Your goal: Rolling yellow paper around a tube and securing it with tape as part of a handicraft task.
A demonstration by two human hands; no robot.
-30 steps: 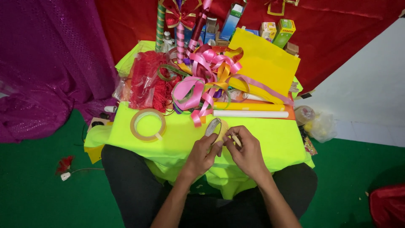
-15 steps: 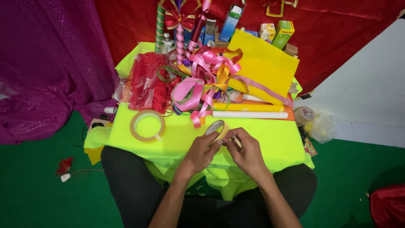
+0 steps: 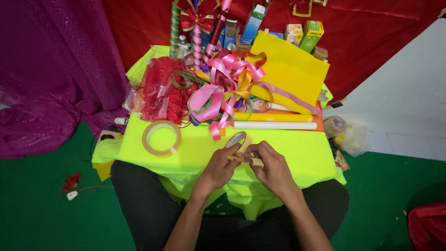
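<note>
A small round roll of yellowish tape [image 3: 237, 140] stands on its edge near the front of the desk [image 3: 306, 153], which is covered in smooth bright lime-yellow cloth. The left hand [image 3: 220, 168] pinches the roll. The right hand [image 3: 273, 168] pinches a thin flat strip [image 3: 245, 159] pulled from it. The two hands are close together. A bigger clear tape ring [image 3: 161, 137] lies flat to the left. Behind are curly shiny pink ribbons [image 3: 218, 95], a long white tube [image 3: 275, 125] and stiff yellow paper [image 3: 290, 69].
</note>
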